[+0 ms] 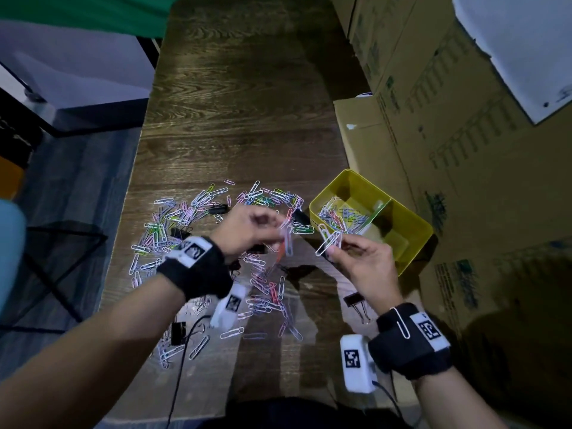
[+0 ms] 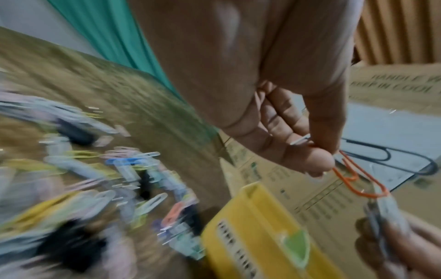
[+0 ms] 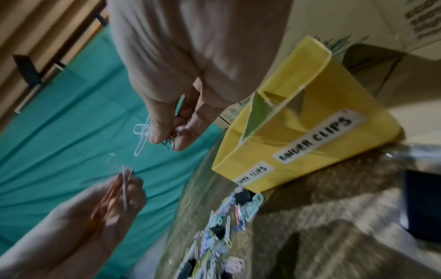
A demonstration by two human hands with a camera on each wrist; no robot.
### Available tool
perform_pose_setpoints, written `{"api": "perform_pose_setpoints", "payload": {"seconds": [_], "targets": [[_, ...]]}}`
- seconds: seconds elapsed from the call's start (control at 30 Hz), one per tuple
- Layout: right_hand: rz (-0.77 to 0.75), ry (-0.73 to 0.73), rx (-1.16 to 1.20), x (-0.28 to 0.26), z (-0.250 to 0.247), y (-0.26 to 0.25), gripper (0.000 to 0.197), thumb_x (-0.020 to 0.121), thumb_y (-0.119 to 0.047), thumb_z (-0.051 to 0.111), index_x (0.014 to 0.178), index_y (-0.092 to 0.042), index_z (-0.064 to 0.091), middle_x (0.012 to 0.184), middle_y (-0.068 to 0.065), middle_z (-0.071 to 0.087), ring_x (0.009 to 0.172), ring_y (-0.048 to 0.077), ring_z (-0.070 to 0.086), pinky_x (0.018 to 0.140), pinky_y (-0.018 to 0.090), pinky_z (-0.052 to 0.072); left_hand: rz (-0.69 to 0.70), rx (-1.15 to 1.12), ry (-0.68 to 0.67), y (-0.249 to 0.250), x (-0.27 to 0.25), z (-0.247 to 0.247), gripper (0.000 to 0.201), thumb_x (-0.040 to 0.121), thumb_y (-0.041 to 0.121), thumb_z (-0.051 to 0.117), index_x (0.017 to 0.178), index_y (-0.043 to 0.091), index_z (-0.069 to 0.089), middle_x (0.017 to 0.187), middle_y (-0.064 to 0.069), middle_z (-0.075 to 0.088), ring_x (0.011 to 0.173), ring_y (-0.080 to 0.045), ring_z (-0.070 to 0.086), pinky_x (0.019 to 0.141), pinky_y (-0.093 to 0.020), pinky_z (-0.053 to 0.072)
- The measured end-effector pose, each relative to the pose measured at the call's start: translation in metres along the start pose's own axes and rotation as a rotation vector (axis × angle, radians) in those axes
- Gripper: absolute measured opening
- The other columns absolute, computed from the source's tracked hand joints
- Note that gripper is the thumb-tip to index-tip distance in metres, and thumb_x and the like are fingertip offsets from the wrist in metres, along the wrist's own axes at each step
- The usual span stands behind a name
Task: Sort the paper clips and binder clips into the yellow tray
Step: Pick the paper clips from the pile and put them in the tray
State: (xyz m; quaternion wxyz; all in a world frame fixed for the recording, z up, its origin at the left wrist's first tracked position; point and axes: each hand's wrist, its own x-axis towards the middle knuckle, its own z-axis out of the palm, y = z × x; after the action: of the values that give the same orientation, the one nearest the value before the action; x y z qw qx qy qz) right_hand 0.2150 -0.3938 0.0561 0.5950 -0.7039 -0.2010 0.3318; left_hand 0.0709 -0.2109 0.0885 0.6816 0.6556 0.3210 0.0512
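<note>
Both hands hover over the wooden table (image 1: 241, 119), close together. My left hand (image 1: 278, 235) pinches a few paper clips (image 1: 288, 244), one of them orange (image 2: 353, 175). A small bunch of white paper clips (image 1: 328, 243) is pinched in my right hand (image 1: 337, 250); in the right wrist view these white clips (image 3: 142, 136) stick out past the thumb. Just right of the hands stands the yellow tray (image 1: 414, 243), with paper clips (image 1: 340, 218) lying in its left compartment. Its front wall (image 3: 310, 151) carries the labels "paper clips" and "binder clips". The binder clips compartment is partly hidden.
Many coloured paper clips (image 1: 185, 212) lie scattered across the table, with black binder clips (image 1: 353, 300) among them, another (image 1: 178, 332) near the front. Cardboard boxes (image 1: 448, 119) line the right side. A loose paper clip (image 1: 400, 323) sits on my right wrist strap.
</note>
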Motion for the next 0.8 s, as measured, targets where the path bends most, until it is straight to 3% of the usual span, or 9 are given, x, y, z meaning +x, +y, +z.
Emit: {"api": "perform_pose_setpoints", "payload": {"seconds": [0.1, 0.2, 0.33, 0.4, 0.43, 0.53, 0.6, 0.7, 0.8], "targets": [[-0.064, 0.066, 0.079, 0.010, -0.007, -0.019, 0.028, 0.072, 0.000, 0.077, 0.099, -0.007, 0.071, 0.082, 0.002, 0.075, 0.072, 0.015, 0.069, 0.074, 0.026, 0.058, 0.099, -0.084, -0.032, 0.038, 0.041, 0.025, 0.014, 0.075, -0.010, 0.065, 0.083, 0.001, 0.065, 0.061, -0.004, 0.068, 0.050, -0.013, 0.061, 0.051, -0.020, 0.051], [-0.136, 0.077, 0.106, 0.022, -0.014, -0.037, 0.027, 0.074, 0.001, 0.075, 0.090, -0.020, 0.073, 0.083, -0.007, 0.075, 0.078, 0.014, 0.070, 0.075, 0.027, 0.057, 0.096, -0.094, -0.012, 0.054, 0.082, 0.051, 0.012, 0.076, -0.011, 0.065, 0.085, -0.003, 0.064, 0.058, -0.001, 0.068, 0.048, -0.010, 0.061, 0.049, -0.018, 0.051], [-0.129, 0.119, 0.096, 0.044, -0.020, -0.050, 0.024, 0.075, 0.002, 0.074, 0.092, -0.015, 0.071, 0.076, -0.009, 0.074, 0.071, 0.007, 0.069, 0.068, 0.020, 0.055, 0.028, 0.205, 0.049, 0.036, 0.115, 0.080, 0.018, 0.076, 0.000, 0.072, 0.067, 0.013, 0.064, 0.051, 0.005, 0.063, 0.041, -0.003, 0.056, 0.044, -0.016, 0.047], [-0.109, 0.157, -0.023, 0.056, -0.023, -0.048, 0.025, 0.074, -0.005, 0.077, 0.098, -0.011, 0.072, 0.083, -0.002, 0.074, 0.075, 0.012, 0.070, 0.072, 0.024, 0.056, -0.017, 0.489, 0.012, 0.022, 0.120, 0.085, 0.008, 0.074, 0.015, 0.076, 0.077, 0.017, 0.069, 0.067, 0.002, 0.068, 0.050, 0.000, 0.057, 0.052, -0.016, 0.047], [-0.091, 0.169, -0.086, 0.063, -0.024, -0.045, 0.026, 0.074, -0.007, 0.078, 0.099, -0.011, 0.072, 0.085, 0.003, 0.074, 0.077, 0.015, 0.070, 0.074, 0.028, 0.057, -0.041, 0.595, -0.004, 0.017, 0.120, 0.086, 0.015, 0.074, 0.019, 0.077, 0.088, 0.017, 0.071, 0.079, 0.000, 0.070, 0.061, -0.003, 0.059, 0.061, -0.015, 0.046], [-0.035, 0.174, -0.255, 0.079, -0.025, -0.035, 0.023, 0.075, -0.011, 0.078, 0.097, -0.011, 0.072, 0.085, 0.005, 0.072, 0.077, 0.017, 0.069, 0.077, 0.033, 0.058, -0.004, 0.680, 0.020, 0.007, 0.116, 0.084, 0.028, 0.077, 0.020, 0.072, 0.105, 0.018, 0.069, 0.097, -0.003, 0.070, 0.083, -0.013, 0.060, 0.077, -0.019, 0.043], [-0.036, 0.152, -0.472, 0.089, -0.023, -0.028, 0.027, 0.077, -0.013, 0.077, 0.102, -0.006, 0.071, 0.088, 0.005, 0.072, 0.078, 0.015, 0.067, 0.080, 0.029, 0.056, 0.057, 0.588, 0.058, 0.008, 0.106, 0.080, 0.020, 0.082, 0.017, 0.068, 0.101, 0.016, 0.070, 0.094, -0.002, 0.071, 0.078, -0.010, 0.059, 0.076, -0.018, 0.045], [-0.015, 0.066, -0.763, 0.104, -0.017, -0.018, 0.028, 0.080, -0.015, 0.075, 0.107, -0.006, 0.070, 0.100, 0.010, 0.071, 0.089, 0.021, 0.066, 0.089, 0.032, 0.053, 0.098, 0.392, 0.095, 0.005, 0.085, 0.065, 0.013, 0.085, 0.010, 0.063, 0.091, 0.017, 0.072, 0.083, 0.004, 0.069, 0.068, -0.004, 0.059, 0.069, -0.017, 0.048], [0.025, -0.035, -0.977, 0.111, -0.007, -0.007, 0.032, 0.082, -0.017, 0.072, 0.113, -0.010, 0.067, 0.109, 0.016, 0.068, 0.098, 0.029, 0.064, 0.091, 0.036, 0.052, 0.056, 0.422, 0.037, -0.013, 0.060, 0.042, 0.009, 0.086, 0.014, 0.063, 0.089, 0.018, 0.070, 0.079, 0.008, 0.068, 0.064, 0.002, 0.059, 0.066, -0.017, 0.049]]}}
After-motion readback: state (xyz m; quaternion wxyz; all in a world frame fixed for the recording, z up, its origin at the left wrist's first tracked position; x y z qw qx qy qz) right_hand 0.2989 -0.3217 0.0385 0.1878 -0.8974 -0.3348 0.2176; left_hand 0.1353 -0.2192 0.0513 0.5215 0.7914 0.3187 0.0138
